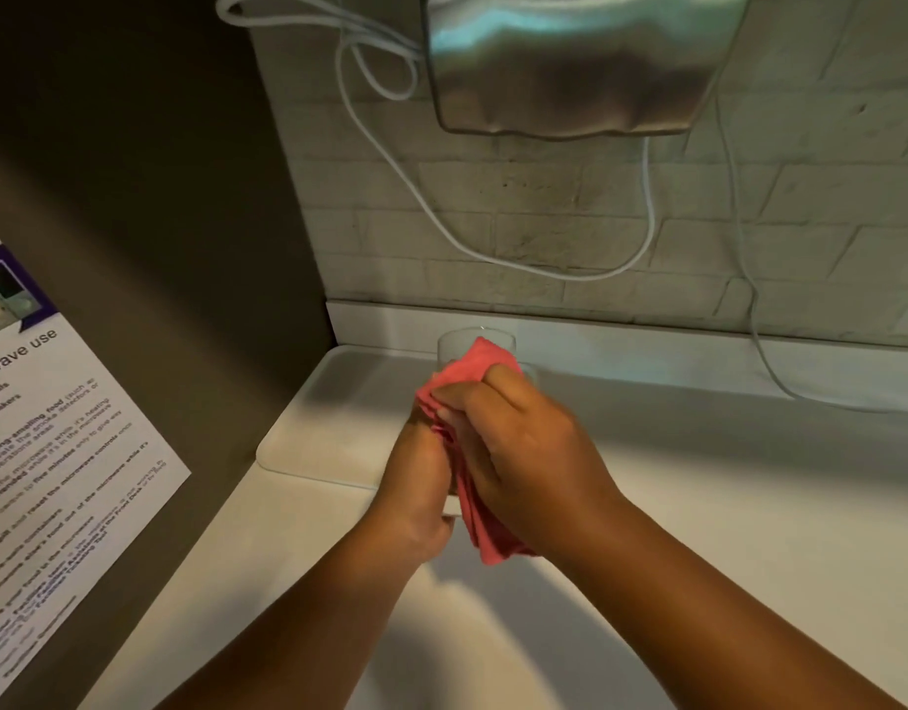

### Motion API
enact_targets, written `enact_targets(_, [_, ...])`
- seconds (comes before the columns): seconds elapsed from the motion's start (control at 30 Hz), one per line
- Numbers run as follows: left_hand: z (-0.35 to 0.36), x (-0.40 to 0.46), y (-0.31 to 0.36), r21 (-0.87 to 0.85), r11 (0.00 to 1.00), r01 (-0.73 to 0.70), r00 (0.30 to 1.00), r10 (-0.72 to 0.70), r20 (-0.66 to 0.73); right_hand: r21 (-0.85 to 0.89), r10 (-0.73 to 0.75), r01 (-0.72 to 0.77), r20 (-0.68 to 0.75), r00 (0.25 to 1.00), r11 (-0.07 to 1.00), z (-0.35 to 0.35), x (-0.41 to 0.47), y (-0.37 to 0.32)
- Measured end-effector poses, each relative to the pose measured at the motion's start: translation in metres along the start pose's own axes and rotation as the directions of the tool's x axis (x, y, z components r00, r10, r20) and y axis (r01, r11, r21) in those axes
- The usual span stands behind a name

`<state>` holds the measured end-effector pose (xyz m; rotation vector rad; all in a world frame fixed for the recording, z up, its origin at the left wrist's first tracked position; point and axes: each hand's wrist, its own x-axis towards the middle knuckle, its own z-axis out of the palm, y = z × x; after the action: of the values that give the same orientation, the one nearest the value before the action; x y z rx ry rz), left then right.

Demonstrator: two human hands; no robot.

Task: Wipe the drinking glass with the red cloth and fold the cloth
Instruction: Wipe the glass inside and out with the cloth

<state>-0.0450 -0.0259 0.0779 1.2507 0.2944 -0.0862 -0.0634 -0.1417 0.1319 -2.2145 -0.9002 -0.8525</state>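
Drinking glass: we find the drinking glass (475, 351) held tilted above the white counter (698, 504), mouth pointing away toward the wall; only its rim and upper wall show; the rest is hidden by cloth and hands.
Red cloth: the red cloth (467, 381) is bunched over the near rim and trails down between the palms to a hanging tail.
Left hand: the left hand (416, 484) is closed around the glass body from below, we judge; fingers hidden.
Right hand: the right hand (523, 453) is clamped on the cloth, pressing it against the glass.
Step in hand: wiping, in our judgement; folding not yet begun.
Next move: we expect it calls for turning the glass under the cloth; then setting it down and freeing both hands.
Surroundings: a pale tray (329, 422) lies just beyond the hands; a steel wall unit (575, 58) and white cables (493, 248) hang on the brick wall; a printed notice (57, 427) stands left.
Obstructions: none near; the tray offers a set-down spot.
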Motion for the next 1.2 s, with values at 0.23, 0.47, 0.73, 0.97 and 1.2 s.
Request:
enact_targets(0.23, [0.008, -0.013, 0.0, -0.208, 0.978, -0.01, 0.99, 0.04, 0.138, 0.094, 0.244, -0.23, -0.183, 0.952, 0.969, -0.008, 0.019, 0.035])
enact_targets(0.47, [-0.001, -0.003, 0.004, -0.344, 0.939, -0.006, 0.986, 0.063, 0.154, 0.257, 0.403, -0.348, -0.207, 0.892, 0.902, 0.004, 0.0, 0.023])
enact_targets(0.73, [-0.008, -0.001, -0.003, -0.121, 0.993, 0.015, 0.999, -0.01, 0.043, -0.023, 0.059, -0.058, 0.024, 0.998, 0.998, 0.001, -0.013, 0.001])
enact_targets(0.97, [-0.009, -0.008, -0.007, -0.195, 0.98, 0.042, 0.959, 0.015, 0.284, 0.131, 0.256, -0.239, -0.131, 0.958, 0.962, 0.005, 0.003, 0.037])
enact_targets(1.2, [-0.019, -0.001, -0.007, -0.399, 0.898, 0.185, 0.882, 0.026, 0.47, 0.452, 0.561, -0.449, -0.147, 0.815, 0.771, 0.001, -0.011, 0.063])
